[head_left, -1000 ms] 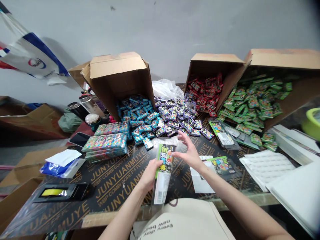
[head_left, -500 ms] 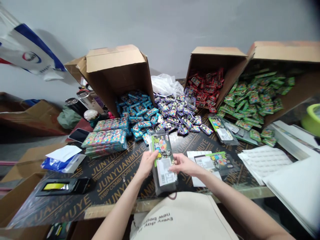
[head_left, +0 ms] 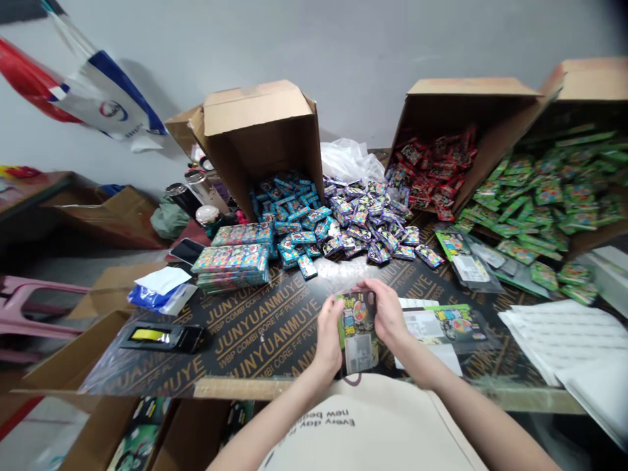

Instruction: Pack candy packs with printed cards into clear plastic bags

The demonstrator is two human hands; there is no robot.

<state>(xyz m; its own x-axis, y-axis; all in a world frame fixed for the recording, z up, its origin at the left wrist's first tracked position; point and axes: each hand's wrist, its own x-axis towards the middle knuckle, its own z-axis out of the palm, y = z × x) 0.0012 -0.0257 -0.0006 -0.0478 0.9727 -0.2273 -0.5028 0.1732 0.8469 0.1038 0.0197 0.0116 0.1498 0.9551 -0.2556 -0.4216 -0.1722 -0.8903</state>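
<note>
Between my hands, close to the table's front edge, is a stack of printed plastic packaging bags (head_left: 360,327), dark with a green strip and a pale label panel. My left hand (head_left: 330,327) is closed on its left side, thumb along the edge. My right hand (head_left: 387,314) closes round the upper right side. Just right of my right hand lies another printed bag (head_left: 446,324) over white paper (head_left: 434,356). Beyond my hands spreads a heap of small purple packets (head_left: 363,226), beside small blue packets (head_left: 297,226).
Open cartons stand along the wall: one of blue packets (head_left: 255,140), one of red packets (head_left: 439,170), one of green packets (head_left: 554,190). Stacked packet strips (head_left: 233,258), a phone (head_left: 186,251) and a black cutter tray (head_left: 164,337) are left. White sheets (head_left: 559,333) lie right.
My right hand has moved from the bag stack's lower front to its upper right side. Both hands now enclose the stack, which looks tilted. The camera view has swung left.
</note>
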